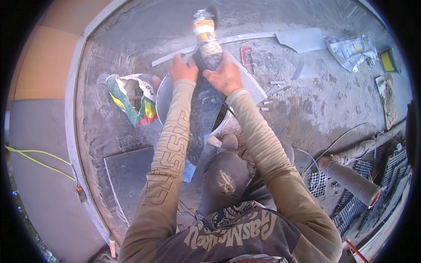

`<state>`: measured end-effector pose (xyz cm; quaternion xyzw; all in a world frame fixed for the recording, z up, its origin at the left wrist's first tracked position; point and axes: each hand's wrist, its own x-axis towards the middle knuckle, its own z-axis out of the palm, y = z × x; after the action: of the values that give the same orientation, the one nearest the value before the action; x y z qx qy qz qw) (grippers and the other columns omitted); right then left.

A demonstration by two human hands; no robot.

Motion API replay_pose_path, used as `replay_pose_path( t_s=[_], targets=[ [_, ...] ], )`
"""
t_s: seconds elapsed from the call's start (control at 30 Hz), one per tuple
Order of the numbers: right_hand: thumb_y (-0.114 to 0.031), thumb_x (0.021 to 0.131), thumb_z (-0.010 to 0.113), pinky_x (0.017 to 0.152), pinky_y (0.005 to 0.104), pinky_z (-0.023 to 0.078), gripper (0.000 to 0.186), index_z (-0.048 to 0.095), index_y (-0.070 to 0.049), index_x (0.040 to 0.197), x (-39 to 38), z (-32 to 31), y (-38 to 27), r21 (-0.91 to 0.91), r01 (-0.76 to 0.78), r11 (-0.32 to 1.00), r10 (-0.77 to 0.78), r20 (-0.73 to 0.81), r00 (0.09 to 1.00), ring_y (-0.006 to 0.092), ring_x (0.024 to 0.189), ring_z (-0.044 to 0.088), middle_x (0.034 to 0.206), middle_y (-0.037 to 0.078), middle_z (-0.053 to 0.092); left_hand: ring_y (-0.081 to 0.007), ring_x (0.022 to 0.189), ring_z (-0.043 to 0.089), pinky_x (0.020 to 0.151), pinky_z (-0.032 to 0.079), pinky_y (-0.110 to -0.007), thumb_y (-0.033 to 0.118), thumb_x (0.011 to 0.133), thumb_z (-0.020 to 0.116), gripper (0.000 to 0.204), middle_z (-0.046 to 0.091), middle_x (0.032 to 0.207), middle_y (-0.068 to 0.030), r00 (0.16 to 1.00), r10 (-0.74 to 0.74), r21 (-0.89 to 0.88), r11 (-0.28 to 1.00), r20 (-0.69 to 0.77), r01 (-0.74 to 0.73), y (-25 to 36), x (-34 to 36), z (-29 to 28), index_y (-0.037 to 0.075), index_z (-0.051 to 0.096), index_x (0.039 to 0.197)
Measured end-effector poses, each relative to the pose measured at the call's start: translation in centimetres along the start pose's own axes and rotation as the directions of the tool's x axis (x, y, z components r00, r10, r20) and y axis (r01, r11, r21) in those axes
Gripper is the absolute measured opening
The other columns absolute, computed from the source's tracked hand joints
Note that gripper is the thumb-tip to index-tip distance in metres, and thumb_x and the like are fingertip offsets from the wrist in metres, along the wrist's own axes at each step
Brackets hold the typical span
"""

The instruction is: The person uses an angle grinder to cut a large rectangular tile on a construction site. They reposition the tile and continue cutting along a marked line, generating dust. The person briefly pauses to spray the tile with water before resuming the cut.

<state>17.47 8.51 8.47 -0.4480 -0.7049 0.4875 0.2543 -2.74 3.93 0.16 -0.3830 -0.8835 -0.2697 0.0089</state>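
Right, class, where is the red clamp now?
In the head view, above and right of centre, the red clamp lies on the dusty floor between the right hand and the grey sheet.

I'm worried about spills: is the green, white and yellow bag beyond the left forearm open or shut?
Open: the bag has a ragged, gaping mouth, with its inside showing. I cannot tell how full it is.

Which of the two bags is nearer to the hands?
The open bag with green and yellow, at the left; the whitish bag lies much farther away, upper right.
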Motion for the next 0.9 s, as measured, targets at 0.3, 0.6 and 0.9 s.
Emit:
replay_pose_path(
  t_s=[0.3, 0.6, 0.9],
  targets=[
    [-0.027, 0.076, 0.077, 0.095, 0.0504, 0.053, 0.078, 0.044, 0.006, 0.138, 2.7, 2.1, 0.1, -0.156, 0.079, 0.985, -0.078, 0.017, 0.997, 0.0475, 0.105, 0.068, 0.108, 0.031, 0.07, -0.0278, 0.116, 0.067, 0.099, 0.05, -0.037, 0.066, 0.083, 0.074, 0.1, 0.069, 0.127, -0.0191, 0.831, -0.285, -0.69, 0.463, 0.478, 0.556, 4.9, 8.9, 2.9, -0.016, 0.055, 0.137],
    [-0.025, 0.076, 0.078, 0.095, 0.049, 0.054, 0.106, 0.021, -0.004, 0.163, 2.2, 1.8, 0.0, -0.283, 0.062, 0.957, -0.052, 0.041, 0.998, 0.0454, 0.11, 0.067, 0.122, 0.031, 0.065, -0.027, 0.123, 0.064, 0.103, 0.048, -0.035, 0.067, 0.079, 0.075, 0.107, 0.063, 0.138, -0.0242, 0.804, -0.302, -0.615, 0.525, 0.513, 0.589, 3.3, 9.5, 4.8, -0.02, 0.054, 0.137],
    [-0.025, 0.076, 0.078, 0.091, 0.0496, 0.056, 0.104, 0.024, -0.014, 0.164, 2.0, 2.2, -0.5, -0.335, 0.059, 0.94, -0.052, 0.028, 0.998, 0.0443, 0.106, 0.069, 0.118, 0.029, 0.066, -0.0273, 0.121, 0.065, 0.102, 0.05, -0.036, 0.062, 0.08, 0.077, 0.104, 0.064, 0.136, -0.0241, 0.806, -0.234, -0.64, 0.507, 0.543, 0.578, 3.3, 8.9, 3.9, -0.019, 0.052, 0.139]
  ],
)
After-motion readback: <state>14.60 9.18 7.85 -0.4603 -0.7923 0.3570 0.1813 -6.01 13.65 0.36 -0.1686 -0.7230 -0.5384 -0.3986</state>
